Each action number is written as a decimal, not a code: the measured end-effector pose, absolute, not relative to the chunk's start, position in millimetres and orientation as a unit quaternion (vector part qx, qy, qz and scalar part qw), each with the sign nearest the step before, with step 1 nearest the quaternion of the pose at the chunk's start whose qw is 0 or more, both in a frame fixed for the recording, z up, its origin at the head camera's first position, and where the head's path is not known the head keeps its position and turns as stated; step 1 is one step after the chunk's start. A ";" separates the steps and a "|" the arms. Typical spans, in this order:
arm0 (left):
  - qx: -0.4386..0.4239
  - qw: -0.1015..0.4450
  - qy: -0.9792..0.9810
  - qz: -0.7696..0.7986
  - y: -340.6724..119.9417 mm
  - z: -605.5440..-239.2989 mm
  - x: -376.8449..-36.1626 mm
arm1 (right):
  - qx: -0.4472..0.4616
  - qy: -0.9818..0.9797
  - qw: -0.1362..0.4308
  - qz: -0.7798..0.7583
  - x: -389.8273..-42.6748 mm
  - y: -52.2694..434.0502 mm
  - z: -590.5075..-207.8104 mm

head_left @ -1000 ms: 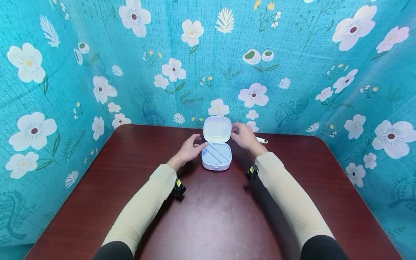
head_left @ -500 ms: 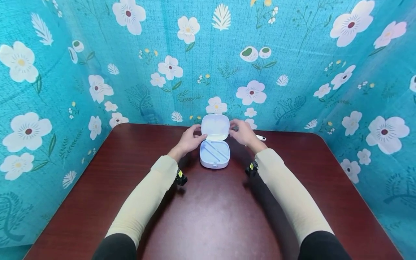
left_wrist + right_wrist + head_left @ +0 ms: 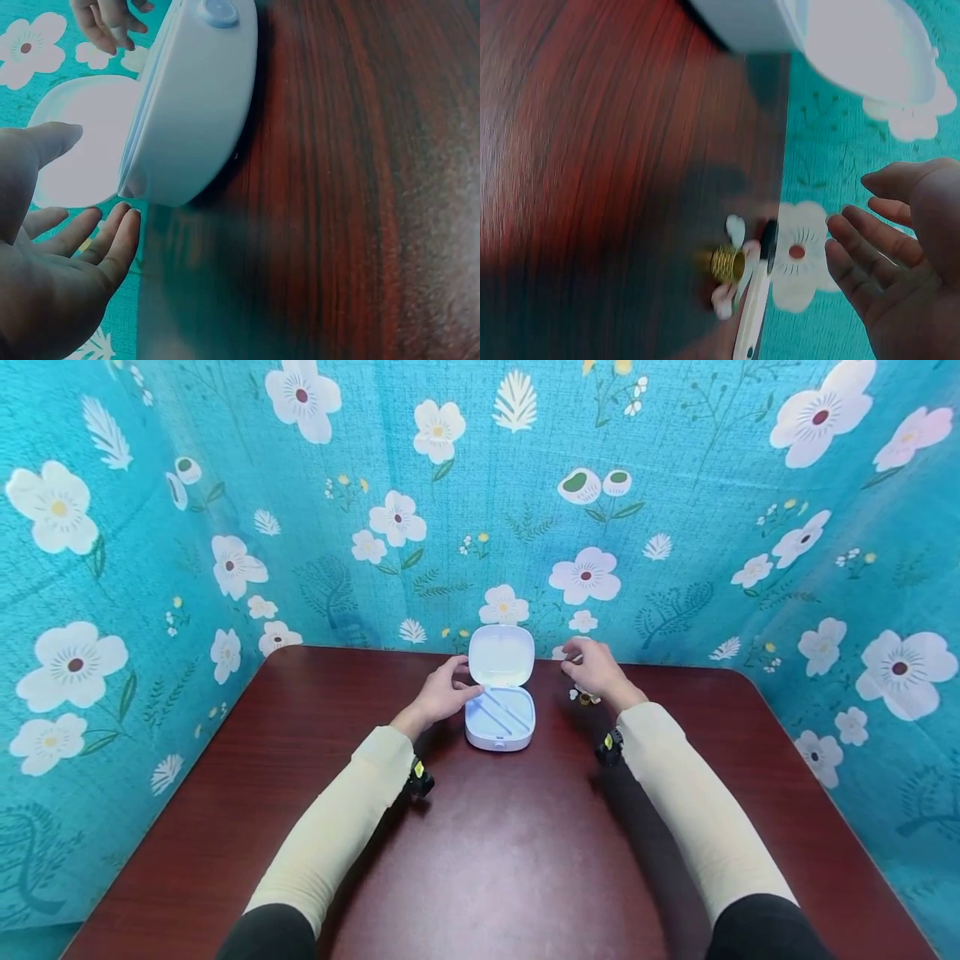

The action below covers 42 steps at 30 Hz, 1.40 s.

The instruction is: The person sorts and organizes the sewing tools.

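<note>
A small white plastic box [image 3: 499,740] stands on the table with its lid [image 3: 501,656] raised. Two slanting bars show in its pale blue inside. My left hand [image 3: 441,690] is at the box's left side by the hinge. In the left wrist view its thumb is straight in front of the lid, and its fingers spread below the lid's edge; contact cannot be made out. My right hand [image 3: 596,670] hovers right of the box, fingers loosely bent and holding nothing. Beside it lie a gold coil [image 3: 728,263], small white and pink pieces [image 3: 722,298] and a white-handled tool with a black end [image 3: 754,307].
The dark red-brown wooden table [image 3: 495,852] ends at the back against a blue flowered cloth [image 3: 450,552]. That cloth also hangs at both sides. The small items lie close to the table's back edge.
My right hand has left the lid's right edge and moved right, over the small items. The left hand stays at the left side, its thumb slightly lower. The lid stays raised.
</note>
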State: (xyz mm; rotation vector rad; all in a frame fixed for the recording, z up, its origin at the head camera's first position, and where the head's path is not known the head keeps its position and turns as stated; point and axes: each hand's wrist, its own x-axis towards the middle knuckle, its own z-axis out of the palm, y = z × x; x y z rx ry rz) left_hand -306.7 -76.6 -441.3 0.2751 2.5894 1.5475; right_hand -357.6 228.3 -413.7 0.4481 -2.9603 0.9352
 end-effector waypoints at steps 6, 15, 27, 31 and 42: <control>0.097 0.061 0.859 0.499 -75.7 -443.9 -302.1 | 0.135 -0.953 0.001 0.272 -363.1 251.7 -421.2; 0.122 0.045 0.869 0.477 -74.9 -451.2 -296.5 | 0.123 -0.964 0.000 0.236 -372.4 274.1 -435.1; 0.167 0.073 0.880 0.439 -77.4 -462.0 -281.1 | 0.106 -0.971 -0.037 0.213 -376.4 289.4 -453.8; 0.183 0.076 0.875 0.442 -76.4 -464.6 -277.6 | 0.099 -0.968 -0.050 0.224 -377.9 291.7 -459.5; 0.189 0.065 0.875 0.441 -73.6 -473.5 -277.2 | 0.089 -0.963 -0.054 0.247 -382.2 284.7 -465.4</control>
